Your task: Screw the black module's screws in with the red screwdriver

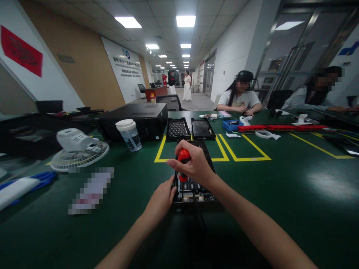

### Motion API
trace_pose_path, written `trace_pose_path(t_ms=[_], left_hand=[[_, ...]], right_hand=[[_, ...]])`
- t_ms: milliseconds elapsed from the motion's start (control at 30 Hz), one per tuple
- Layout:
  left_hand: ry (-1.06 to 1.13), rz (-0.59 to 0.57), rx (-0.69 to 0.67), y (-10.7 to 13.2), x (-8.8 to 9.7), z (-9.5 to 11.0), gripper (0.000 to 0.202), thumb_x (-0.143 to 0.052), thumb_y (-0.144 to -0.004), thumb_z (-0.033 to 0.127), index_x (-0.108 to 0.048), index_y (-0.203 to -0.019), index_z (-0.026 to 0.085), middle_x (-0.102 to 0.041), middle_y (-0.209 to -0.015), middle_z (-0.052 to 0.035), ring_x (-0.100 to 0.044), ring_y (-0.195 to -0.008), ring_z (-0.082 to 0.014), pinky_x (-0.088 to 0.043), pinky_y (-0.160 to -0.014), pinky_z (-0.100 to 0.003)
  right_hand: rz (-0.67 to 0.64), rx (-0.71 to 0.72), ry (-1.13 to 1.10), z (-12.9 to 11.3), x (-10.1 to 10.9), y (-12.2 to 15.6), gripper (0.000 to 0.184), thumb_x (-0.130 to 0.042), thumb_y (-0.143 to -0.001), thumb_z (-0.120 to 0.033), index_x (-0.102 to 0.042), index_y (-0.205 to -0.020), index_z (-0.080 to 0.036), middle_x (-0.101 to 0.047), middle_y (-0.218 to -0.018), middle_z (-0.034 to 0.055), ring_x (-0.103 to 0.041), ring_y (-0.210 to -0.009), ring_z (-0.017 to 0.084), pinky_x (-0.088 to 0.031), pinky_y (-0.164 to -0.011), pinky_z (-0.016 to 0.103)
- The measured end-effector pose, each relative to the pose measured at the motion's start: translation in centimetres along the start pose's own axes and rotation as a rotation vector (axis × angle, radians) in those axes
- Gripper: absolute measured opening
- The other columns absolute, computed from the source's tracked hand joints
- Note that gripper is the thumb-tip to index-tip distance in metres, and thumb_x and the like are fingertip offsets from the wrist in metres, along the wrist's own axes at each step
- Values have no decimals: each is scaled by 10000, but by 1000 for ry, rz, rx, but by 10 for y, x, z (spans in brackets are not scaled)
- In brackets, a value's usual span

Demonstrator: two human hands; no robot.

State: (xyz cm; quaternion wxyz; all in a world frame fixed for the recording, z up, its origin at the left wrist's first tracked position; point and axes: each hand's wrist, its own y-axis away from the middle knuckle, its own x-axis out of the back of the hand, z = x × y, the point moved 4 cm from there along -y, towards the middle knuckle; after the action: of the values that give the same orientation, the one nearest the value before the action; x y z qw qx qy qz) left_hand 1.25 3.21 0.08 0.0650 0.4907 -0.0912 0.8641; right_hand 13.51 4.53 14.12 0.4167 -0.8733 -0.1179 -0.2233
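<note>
My right hand point(196, 164) is wrapped round the red and black handle of a screwdriver point(184, 157). The tool stands upright over an opened black case point(193, 186), its shaft pointing down at the near left part. Inside the case show dark rounded cells and some pale and metal parts along the near edge. My left hand point(164, 194) grips the left side of this case, with the fingertips partly hidden behind its wall. Just beyond lie two black trays, one with rows of round pockets point(178, 129) and one flatter point(202, 128).
Left are a large black box point(134, 116), a lidded clear cup point(129, 135), a white fan point(80, 149) and blue-white cloth point(25, 186). Yellow tape point(193, 160) marks the green table. A blue bin point(232, 125) and a tape roll point(265, 134) lie right; two people sit beyond.
</note>
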Motion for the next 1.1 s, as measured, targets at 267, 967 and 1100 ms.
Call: trace_pose_path(t_ms=[267, 967, 1100], left_hand=[[7, 3, -12, 1, 2, 2, 351, -309, -841, 258, -457, -1145, 166, -537, -1166, -98, -508, -1059, -200, -371, -920, -357], [49, 28, -42, 1, 4, 2, 344, -325, -840, 250, -468, -1142, 169, -542, -1159, -92, -507, -1051, -200, -368, -922, -362], [49, 32, -43, 2, 4, 3, 341, -325, -839, 245, -471, -1138, 167, -548, -1149, -92, -511, -1047, -197, -374, -918, -354]], right_hand=[[-91, -38, -43, 2, -8, 2, 156, -361, -853, -306, -394, -764, -182, -417, -587, -41, -425, -522, 90, -300, -531, 199], [-218, -55, -158, 1, -6, 0, 190, -333, -865, -316, -403, -752, -180, -456, -627, -34, -430, -555, 90, -299, -550, 212], [-196, -49, -131, 0, -4, 0, 182, -357, -849, -311, -391, -727, -181, -399, -609, -40, -385, -543, 87, -281, -541, 211]])
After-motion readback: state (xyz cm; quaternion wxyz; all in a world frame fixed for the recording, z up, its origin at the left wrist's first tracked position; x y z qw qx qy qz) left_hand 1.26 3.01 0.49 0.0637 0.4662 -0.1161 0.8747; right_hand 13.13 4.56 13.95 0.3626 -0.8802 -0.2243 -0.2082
